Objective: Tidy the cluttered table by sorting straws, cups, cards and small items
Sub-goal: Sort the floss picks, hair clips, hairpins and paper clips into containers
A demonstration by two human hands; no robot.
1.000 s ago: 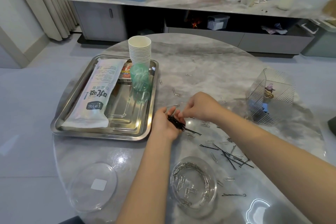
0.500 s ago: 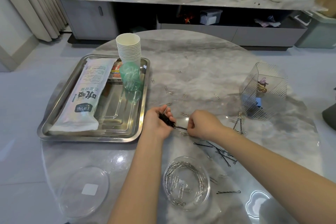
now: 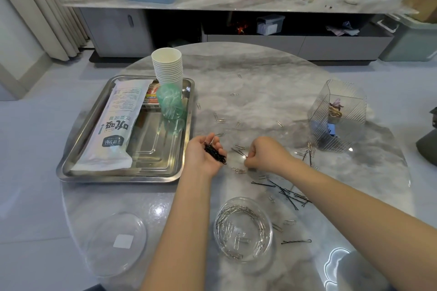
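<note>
Near the middle of the frame the left hand [image 3: 205, 156] lies palm up, fingers loosely cupped around a bundle of black hairpins [image 3: 215, 154] whose long axis runs from upper left to lower right. Just to its right, the right hand [image 3: 266, 157] is clenched, fingertips pinching one hairpin [image 3: 238, 152] that points up-left toward the open palm, with only a small gap between them. More loose hairpins [image 3: 283, 190] lie scattered on the table [image 3: 272, 87] at lower right, nearer the right arm, so that hand looks best placed to fetch them.
</note>
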